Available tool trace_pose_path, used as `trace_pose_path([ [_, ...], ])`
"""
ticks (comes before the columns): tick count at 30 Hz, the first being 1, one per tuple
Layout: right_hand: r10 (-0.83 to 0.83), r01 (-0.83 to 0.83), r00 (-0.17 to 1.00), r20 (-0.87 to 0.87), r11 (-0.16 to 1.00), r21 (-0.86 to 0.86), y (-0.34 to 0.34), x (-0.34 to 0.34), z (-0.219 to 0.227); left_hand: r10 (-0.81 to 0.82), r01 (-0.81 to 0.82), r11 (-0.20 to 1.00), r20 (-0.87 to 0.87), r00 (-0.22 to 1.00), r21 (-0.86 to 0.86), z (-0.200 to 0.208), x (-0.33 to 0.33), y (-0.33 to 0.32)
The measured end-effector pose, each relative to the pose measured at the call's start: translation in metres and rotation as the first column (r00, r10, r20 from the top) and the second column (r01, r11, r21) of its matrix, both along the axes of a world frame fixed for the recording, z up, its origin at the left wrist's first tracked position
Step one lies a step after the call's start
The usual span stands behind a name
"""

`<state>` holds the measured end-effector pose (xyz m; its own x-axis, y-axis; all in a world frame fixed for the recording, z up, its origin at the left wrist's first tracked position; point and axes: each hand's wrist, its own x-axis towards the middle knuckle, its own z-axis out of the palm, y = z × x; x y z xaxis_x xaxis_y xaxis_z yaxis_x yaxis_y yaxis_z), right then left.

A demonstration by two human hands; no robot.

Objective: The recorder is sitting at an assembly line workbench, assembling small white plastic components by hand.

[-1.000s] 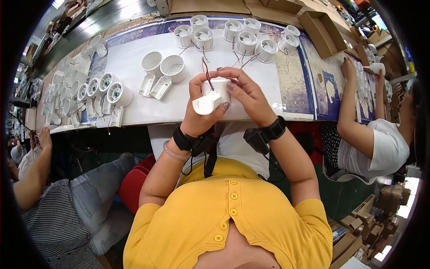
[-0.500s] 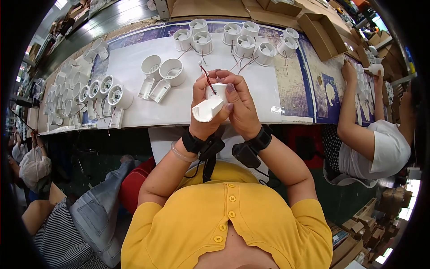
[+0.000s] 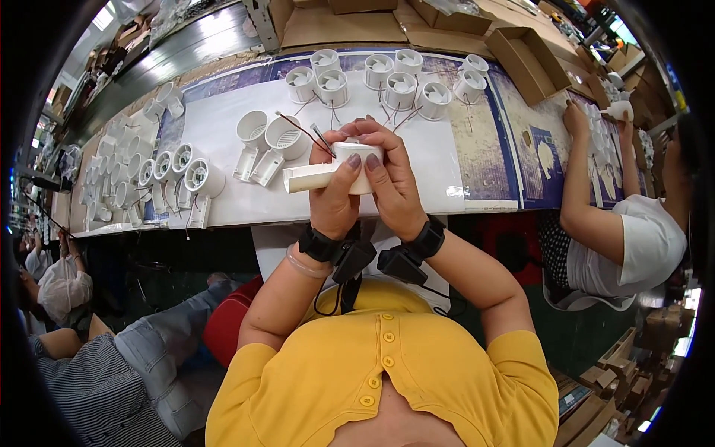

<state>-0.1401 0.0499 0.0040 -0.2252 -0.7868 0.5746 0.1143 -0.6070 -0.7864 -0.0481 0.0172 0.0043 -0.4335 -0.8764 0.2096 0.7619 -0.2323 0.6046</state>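
Over the near edge of the table, both my hands hold a white plastic fan housing (image 3: 301, 179), round with a trough-shaped handle that sticks out to the left. Red and dark wires rise from its side. My left hand (image 3: 333, 208) grips the housing near the handle, thumb on its wall. Around the opposite side wraps my right hand (image 3: 400, 190), its thumb also pressed on the wall and its fingers over the top. What lies inside the housing is hidden. Just beyond my left hand, two empty housings with handles (image 3: 285, 137) lie on the white sheet.
White fan units with blades and wires (image 3: 332, 88) stand in groups along the far side. Many handled housings (image 3: 202, 177) crowd the left, some with circuit boards inside. A cardboard box (image 3: 527, 63) sits at the far right. A co-worker's hands (image 3: 623, 119) handle a white part nearby.
The housing has turned in my hands: its handle, which pointed toward me, now points left. My thumbs have moved side by side onto its wall.
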Motion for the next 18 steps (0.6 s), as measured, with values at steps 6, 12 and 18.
trace_pose_path([
  [6,0.029,-0.031,0.999,0.046,0.999,0.043,-0.002,-0.003,-0.003,0.132,-0.124,0.989,0.099,0.986,-0.082,-0.003,-0.006,-0.003],
  [12,-0.002,0.069,0.829,-0.559,0.993,0.099,0.009,-0.052,0.019,0.345,-0.166,0.907,0.455,0.821,-0.387,0.013,0.010,-0.008],
  [18,0.150,-0.034,0.906,-0.397,0.958,0.286,0.021,-0.052,0.025,0.106,-0.036,0.959,0.237,0.966,-0.282,0.017,0.021,-0.004],
])
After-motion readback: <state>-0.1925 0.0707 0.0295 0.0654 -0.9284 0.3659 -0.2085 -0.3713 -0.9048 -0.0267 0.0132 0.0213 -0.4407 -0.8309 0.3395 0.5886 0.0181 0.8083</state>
